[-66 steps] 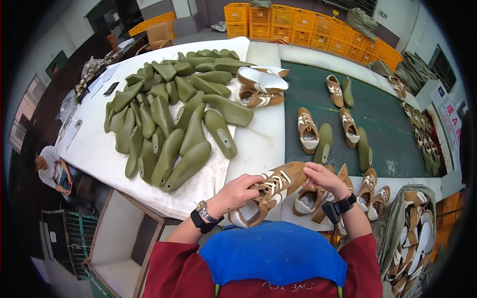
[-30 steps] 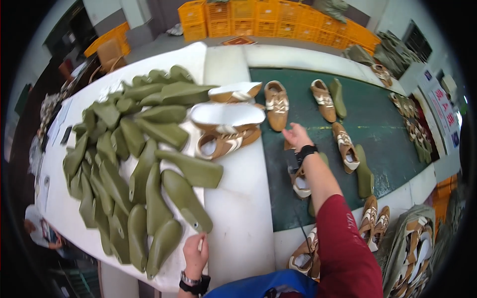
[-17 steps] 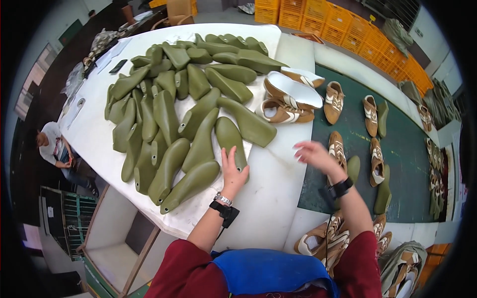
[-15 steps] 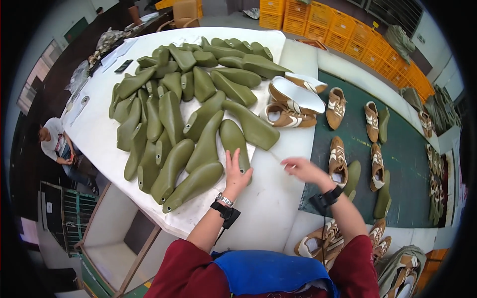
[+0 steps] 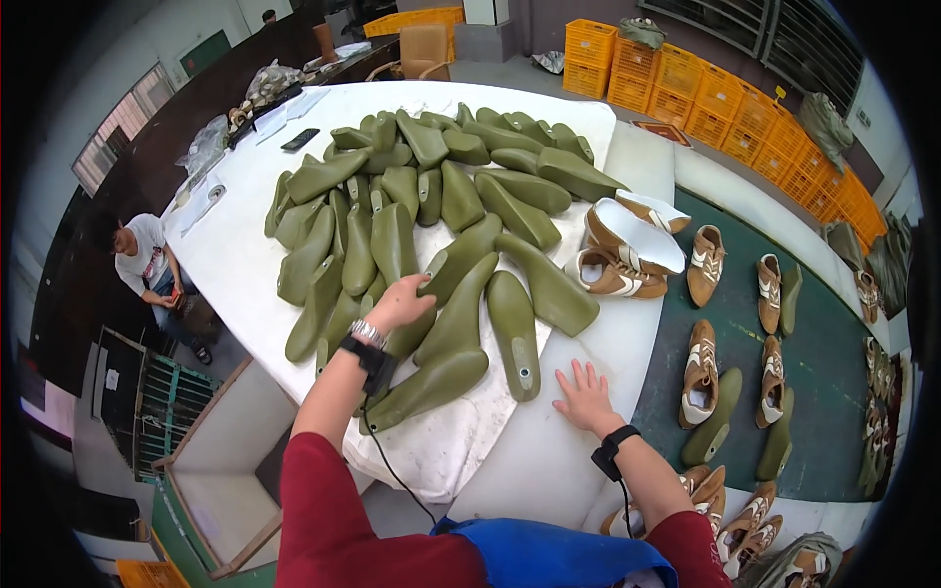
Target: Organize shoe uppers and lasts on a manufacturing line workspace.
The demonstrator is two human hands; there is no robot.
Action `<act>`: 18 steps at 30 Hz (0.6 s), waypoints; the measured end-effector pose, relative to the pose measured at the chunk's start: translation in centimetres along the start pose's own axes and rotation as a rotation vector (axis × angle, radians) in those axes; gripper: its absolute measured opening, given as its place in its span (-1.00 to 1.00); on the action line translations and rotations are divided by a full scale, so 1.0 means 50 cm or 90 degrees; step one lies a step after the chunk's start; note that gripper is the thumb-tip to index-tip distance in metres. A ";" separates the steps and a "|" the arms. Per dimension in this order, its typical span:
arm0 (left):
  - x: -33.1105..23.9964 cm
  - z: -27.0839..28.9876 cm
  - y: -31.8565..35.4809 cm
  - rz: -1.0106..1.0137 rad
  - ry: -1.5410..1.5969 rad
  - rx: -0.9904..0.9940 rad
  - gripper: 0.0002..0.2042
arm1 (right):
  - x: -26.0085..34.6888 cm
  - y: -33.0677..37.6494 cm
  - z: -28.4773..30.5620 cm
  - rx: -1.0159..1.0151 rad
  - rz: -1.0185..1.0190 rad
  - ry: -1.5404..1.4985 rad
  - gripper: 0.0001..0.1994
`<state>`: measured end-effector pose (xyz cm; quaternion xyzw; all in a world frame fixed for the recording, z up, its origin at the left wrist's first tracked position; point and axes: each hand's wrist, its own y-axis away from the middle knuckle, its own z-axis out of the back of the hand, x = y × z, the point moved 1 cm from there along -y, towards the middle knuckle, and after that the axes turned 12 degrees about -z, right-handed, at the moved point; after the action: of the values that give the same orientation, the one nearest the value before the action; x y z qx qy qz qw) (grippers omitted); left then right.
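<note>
The pile of green shoe lasts [image 5: 462, 263] lies spread on a white sheet [image 5: 470, 436], which perhaps spares them scuffs from the desk [image 5: 619, 338]. At the pile's near side is the left hand [image 5: 397, 306], fingers bent by one last's end; whether they grip it or only touch it, I cannot tell. The right hand [image 5: 586, 398], well apart from the left, is spread palm-down just right of the pile (perhaps for balance, since it holds nothing). By the pile's right edge, tan-and-white shoes [image 5: 632, 235] lie heaped, some with white soles turned up, probably to save room. Farther right of the pile, on a green mat [image 5: 823, 392], other shoes [image 5: 700, 363] stand upright, most with a single last [image 5: 714, 421] alongside, likely to keep the two matched.
</note>
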<state>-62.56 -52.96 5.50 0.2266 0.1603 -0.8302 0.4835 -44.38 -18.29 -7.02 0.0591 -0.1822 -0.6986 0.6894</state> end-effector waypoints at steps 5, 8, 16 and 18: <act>0.068 -0.048 -0.272 0.132 0.097 -0.078 -0.29 | -0.006 -0.001 -0.006 -0.035 -0.002 -0.006 -0.37; 0.067 -0.105 -0.432 0.251 0.182 -0.152 -0.08 | -0.030 -0.001 -0.029 -0.085 0.003 -0.026 -0.39; 0.262 -0.246 -0.588 0.446 0.290 -0.239 -0.10 | -0.022 0.011 -0.040 -0.072 -0.005 -0.040 -0.40; 0.281 -0.180 -0.554 0.466 0.305 -0.265 -0.29 | -0.007 0.012 -0.037 -0.068 0.028 -0.051 -0.40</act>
<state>-90.87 -45.52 -8.28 0.3518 0.3394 -0.4802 0.7283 -43.18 -18.26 -8.61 -0.0100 -0.1732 -0.6939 0.6989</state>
